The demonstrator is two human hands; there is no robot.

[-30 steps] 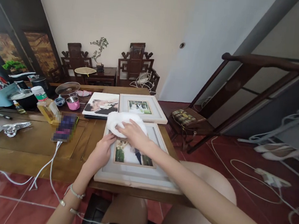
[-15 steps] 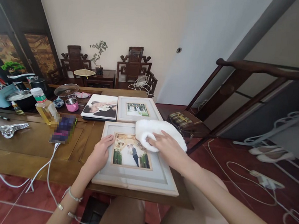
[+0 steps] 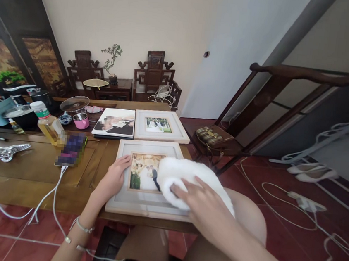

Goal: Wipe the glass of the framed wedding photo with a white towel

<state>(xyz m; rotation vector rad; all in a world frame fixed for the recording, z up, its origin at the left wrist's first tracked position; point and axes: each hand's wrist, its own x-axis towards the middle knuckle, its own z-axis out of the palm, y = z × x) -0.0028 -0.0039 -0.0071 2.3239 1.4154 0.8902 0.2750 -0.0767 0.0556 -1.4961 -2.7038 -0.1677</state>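
a brown wooden table point(image 3: 33, 165) stands in a room with a pale wall and a red tiled floor. the white picture frame point(image 3: 117, 197) lies flat at the table's near edge, right in front of me, with a photograph under its glass.

my right hand point(image 3: 204, 200) lies flat on a fluffy white cloth point(image 3: 188, 175), fingers spread and pressing down rather than curled around it. the cloth covers the right half of the frame and hangs out past its right edge. my left hand point(image 3: 111, 180) rests on the frame's left border, fingers laid loosely apart on the white mat just beside the photograph; it clasps nothing.

beyond the frame, touching its far edge or nearly so, lies a second frame point(image 3: 161, 125), also flat. left of that one is a photo album point(image 3: 115, 122). to the frame's left, well apart from it, a phone point(image 3: 71, 149) lies with a white cable point(image 3: 55, 192) running off the table's near edge. further left and back stand a bottle of yellow oil point(image 3: 47, 124) and a pink cup point(image 3: 81, 120). to the frame's right, off the table, stands a dark wooden chair point(image 3: 257, 110).
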